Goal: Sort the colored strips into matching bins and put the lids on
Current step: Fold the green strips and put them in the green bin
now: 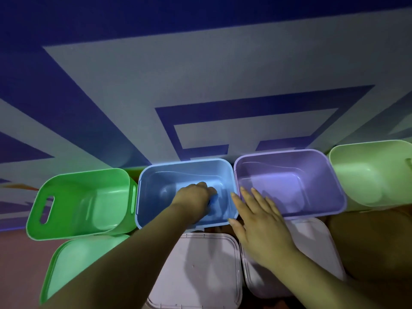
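Several open bins stand in a row against the wall: a bright green bin, a blue bin, a purple bin and a pale green bin at the far right. My left hand reaches down inside the blue bin, fingers curled round something blue that I cannot make out. My right hand hovers flat with straight fingers over the near left corner of the purple bin, holding nothing. No loose strips show.
Lids lie in front of the bins: a green lid at the left, a pale lid in the middle and another pale lid under my right forearm. A blue-and-grey patterned wall rises right behind the bins.
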A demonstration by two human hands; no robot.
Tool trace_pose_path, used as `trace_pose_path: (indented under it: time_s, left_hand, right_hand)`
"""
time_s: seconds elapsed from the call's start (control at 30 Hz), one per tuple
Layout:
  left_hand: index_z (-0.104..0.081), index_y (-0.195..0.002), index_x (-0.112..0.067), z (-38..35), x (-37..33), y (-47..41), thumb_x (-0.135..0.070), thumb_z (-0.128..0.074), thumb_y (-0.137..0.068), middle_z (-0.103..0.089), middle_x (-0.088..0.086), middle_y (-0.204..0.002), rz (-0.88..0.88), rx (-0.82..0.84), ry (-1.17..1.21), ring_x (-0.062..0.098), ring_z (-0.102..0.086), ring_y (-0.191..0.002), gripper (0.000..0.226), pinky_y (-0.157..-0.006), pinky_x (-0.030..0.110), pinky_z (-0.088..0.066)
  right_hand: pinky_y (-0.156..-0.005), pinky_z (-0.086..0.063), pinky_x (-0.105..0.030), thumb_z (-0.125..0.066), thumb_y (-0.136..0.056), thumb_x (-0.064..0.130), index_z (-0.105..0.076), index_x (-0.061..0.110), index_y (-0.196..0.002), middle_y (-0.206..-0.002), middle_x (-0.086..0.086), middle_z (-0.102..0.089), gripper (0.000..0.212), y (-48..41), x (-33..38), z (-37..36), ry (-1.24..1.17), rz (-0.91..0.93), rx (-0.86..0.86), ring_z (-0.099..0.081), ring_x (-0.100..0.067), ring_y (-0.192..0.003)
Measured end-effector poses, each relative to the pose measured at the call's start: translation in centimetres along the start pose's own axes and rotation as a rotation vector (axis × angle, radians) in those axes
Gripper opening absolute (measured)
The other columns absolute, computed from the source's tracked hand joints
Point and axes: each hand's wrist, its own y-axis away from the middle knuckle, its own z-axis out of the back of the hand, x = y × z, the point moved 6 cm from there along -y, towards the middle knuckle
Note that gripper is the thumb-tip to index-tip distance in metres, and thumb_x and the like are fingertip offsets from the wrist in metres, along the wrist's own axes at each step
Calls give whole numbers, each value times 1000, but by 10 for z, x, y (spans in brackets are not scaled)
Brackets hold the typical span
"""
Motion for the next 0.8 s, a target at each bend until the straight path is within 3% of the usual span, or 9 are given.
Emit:
trace_pose_path:
  time_s: [0.13, 0.23, 0.43, 0.53, 0.63, 0.8]
  left_hand:
    - [-53, -122, -32, 14, 4, 16, -43, -67, -82, -56, 2, -118, 60, -19, 30, 28, -59, -101, 45, -81, 38, -52]
    - [-46, -140, -31, 33, -1, 48, -47, -64, -88, -54, 1, -132, 84, -136, 107, 26, -56, -116, 57, -94, 39, -48]
    - [-56, -132, -25, 31, -23, 157, -40, -70, -86, -61, -1, -122, 40, -540, 301, 24, -58, -110, 50, -91, 34, -49]
    - [-59, -126, -25, 4, -36, 212, -46, -66, -84, -63, -1, -118, 46, -653, 316, 24, -61, -103, 48, -87, 34, -53]
    - [-59, -129, -25, -48, -43, 254, -54, -60, -84, -61, -1, -123, 101, -618, 366, 22, -60, -109, 54, -93, 36, -53]
    - [-55, -131, -34, -133, -46, 307, -54, -62, -81, -58, -8, -128, 204, -475, 417, 15, -59, -109, 54, -91, 25, -48]
  right_hand:
    - [-116, -18, -46, -34, -91, 60, -38, 28, -149, -156, -2, -40, 66, 16, -7, 5, -4, 16, 26, -36, -27, -144]
    - [-115, -18, -45, -34, -89, 58, -40, 30, -148, -156, -4, -39, 65, 39, -10, 19, -41, 4, 16, -37, -28, -143]
    - [-110, -30, -45, -42, -85, 53, -57, 21, -136, -150, -10, -47, 62, 99, -14, 39, -95, -1, -92, -48, -32, -135]
    - [-109, -40, -47, -44, -83, 53, -59, 22, -132, -148, -8, -50, 60, 131, -8, 32, -120, 18, -111, -50, -31, -132]
    - [-103, -45, -45, -53, -80, 52, -63, 23, -127, -143, -6, -55, 56, 162, 4, 15, -124, 57, -82, -56, -29, -127]
    - [-105, -44, -42, -57, -78, 59, -60, 34, -130, -146, 3, -52, 58, 208, 23, -31, -80, 96, 104, -54, -23, -131]
